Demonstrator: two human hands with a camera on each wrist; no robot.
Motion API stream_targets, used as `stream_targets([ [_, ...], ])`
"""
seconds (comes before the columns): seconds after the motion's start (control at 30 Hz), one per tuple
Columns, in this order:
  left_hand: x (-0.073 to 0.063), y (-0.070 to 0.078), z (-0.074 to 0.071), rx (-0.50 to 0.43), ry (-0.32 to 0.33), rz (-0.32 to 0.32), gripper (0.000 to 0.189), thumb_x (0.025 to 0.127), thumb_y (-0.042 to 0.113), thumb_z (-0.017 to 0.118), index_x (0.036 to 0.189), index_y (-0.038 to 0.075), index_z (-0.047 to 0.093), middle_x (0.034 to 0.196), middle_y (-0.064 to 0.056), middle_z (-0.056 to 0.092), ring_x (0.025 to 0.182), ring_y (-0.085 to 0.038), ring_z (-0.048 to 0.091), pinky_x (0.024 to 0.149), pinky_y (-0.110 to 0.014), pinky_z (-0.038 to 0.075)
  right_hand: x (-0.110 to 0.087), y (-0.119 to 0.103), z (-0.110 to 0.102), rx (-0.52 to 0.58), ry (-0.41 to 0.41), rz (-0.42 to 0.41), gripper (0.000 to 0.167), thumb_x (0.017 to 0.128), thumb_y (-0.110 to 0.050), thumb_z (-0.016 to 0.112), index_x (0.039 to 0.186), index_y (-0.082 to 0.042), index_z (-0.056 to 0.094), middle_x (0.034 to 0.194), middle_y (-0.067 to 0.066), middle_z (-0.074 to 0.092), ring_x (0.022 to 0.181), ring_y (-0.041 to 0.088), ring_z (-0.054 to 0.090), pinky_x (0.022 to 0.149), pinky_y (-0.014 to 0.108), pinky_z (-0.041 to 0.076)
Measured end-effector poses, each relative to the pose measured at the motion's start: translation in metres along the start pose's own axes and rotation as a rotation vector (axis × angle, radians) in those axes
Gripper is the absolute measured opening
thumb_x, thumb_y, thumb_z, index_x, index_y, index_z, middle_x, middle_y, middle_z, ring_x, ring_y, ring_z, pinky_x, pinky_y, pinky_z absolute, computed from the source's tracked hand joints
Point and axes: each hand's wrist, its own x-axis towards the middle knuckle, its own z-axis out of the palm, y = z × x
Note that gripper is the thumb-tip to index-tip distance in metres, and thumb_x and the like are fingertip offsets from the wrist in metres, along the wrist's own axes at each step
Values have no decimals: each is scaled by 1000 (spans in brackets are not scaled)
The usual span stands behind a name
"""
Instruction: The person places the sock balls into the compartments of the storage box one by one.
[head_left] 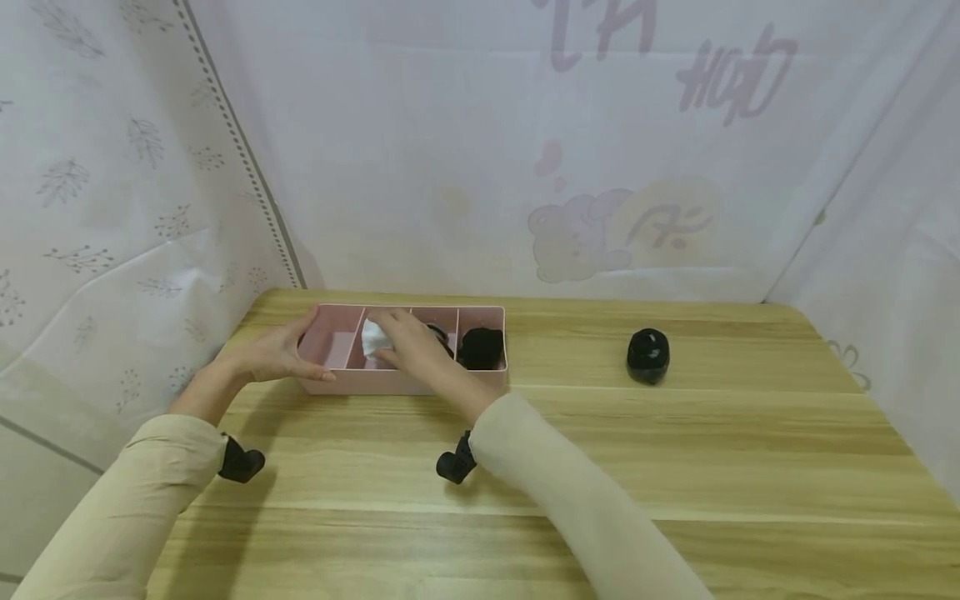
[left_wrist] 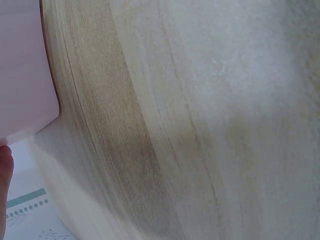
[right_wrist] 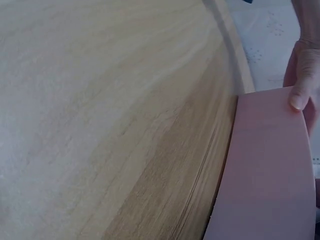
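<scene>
A pink divided box [head_left: 397,383] stands near the table's back left, its long side facing me. My left hand [head_left: 281,354] grips its left end, with the thumb over the front rim and the fingers round the side. The right wrist view also has this left hand [right_wrist: 307,75] at the corner of the box [right_wrist: 270,160]. Over the second compartment from the left, my right hand [head_left: 420,346] holds a white, soft-looking bundle [head_left: 372,339], partly hidden by the fingers. A black item [head_left: 439,335] lies in the third compartment, and a bulky black one [head_left: 482,348] fills much of the rightmost.
On the right of the wooden table [head_left: 720,467] stands a glossy black rounded object [head_left: 648,356]. Printed cloth [head_left: 420,167] hangs behind the table and along both sides. Black wrist cameras jut from below both sleeves, one of them [head_left: 242,460] on the left.
</scene>
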Motion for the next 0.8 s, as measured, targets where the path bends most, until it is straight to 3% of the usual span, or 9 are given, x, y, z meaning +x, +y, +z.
stream_targets([
  [0.2,-1,1,0,-3,5,5,122,72,30,81,146,-6,-10,150,-36,2,135,-54,13,106,-66,18,5,-2,2,-204,-50,-61,49,88,-19,67,134,-15,49,134,5,52,123,17,50,97,24,45],
  [0.4,-1,2,0,12,4,9,121,73,32,80,147,-4,-10,151,-35,3,135,-53,15,106,-66,20,12,-8,3,-357,-141,-50,43,87,-14,67,128,-15,54,126,2,56,118,17,52,97,27,46],
  [0.6,-1,2,1,4,5,8,122,73,31,80,147,-4,-10,151,-34,0,136,-53,12,107,-66,18,15,-13,2,-383,-207,36,44,85,-17,70,126,-18,56,123,-2,60,118,15,54,110,45,33],
  [0.8,-2,-1,1,-18,6,-4,122,73,30,80,147,-2,-12,151,-34,-2,136,-54,10,107,-66,15,17,-13,2,-392,-238,45,36,88,-20,67,123,-19,58,119,-3,63,116,13,55,111,45,31],
])
